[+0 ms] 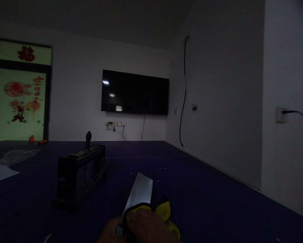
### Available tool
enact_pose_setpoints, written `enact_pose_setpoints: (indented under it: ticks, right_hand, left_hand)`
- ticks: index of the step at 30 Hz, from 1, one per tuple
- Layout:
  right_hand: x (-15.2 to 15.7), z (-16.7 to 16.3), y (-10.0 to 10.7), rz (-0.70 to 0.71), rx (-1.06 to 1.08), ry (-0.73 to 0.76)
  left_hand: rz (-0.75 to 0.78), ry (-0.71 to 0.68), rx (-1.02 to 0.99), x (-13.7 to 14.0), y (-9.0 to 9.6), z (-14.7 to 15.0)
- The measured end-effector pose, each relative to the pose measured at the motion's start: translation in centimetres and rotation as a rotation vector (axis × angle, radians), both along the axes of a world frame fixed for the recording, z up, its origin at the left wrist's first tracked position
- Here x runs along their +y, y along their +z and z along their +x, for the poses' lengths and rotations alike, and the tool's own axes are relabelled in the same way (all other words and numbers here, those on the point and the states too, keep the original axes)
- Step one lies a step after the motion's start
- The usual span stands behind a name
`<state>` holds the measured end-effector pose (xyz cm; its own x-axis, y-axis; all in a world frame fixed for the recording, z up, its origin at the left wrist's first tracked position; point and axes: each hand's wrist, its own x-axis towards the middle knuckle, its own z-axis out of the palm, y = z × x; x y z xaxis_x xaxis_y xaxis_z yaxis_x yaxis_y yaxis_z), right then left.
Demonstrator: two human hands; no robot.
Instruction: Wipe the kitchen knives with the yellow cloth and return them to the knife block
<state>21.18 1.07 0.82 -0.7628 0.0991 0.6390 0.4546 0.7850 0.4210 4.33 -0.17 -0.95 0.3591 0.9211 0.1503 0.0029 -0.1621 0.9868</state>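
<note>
A broad-bladed kitchen knife [139, 190] points away from me, low in the middle of the view. My left hand [110, 232] is closed around its handle end, mostly cut off by the bottom edge. My right hand [151, 226] presses a yellow cloth with dark edging [163, 211] against the blade near the handle. Part of the cloth hangs out to the right of that hand. Left of the knife stands a black knife block [82, 172], with one dark handle [88, 139] sticking up from its top.
The blue-purple table [207, 202] bears a few white specks. A clear plastic bag [20, 156] and a paper sheet [1, 172] lie at the left. Small orange objects [32, 138] sit by the far edge. A television [135, 92] hangs on the back wall.
</note>
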Motion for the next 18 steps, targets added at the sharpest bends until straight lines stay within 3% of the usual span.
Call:
enact_pose_setpoints:
  ticks: [5, 14, 18]
  right_hand:
    - [-0.4, 0.6, 0.8, -0.059, 0.03, -0.034]
    - [-0.2, 1.0, 0.3, -0.091, 0.043, -0.075]
    - [-0.1, 1.0, 0.4, -0.114, 0.013, -0.067]
  left_hand:
    - [0.037, 0.003, 0.033, 0.6, -0.3, 0.1]
    - [0.016, -0.04, -0.008, -0.9, 2.0, 0.6]
    - [-0.053, -0.038, -0.003, -1.5, 2.1, 0.7]
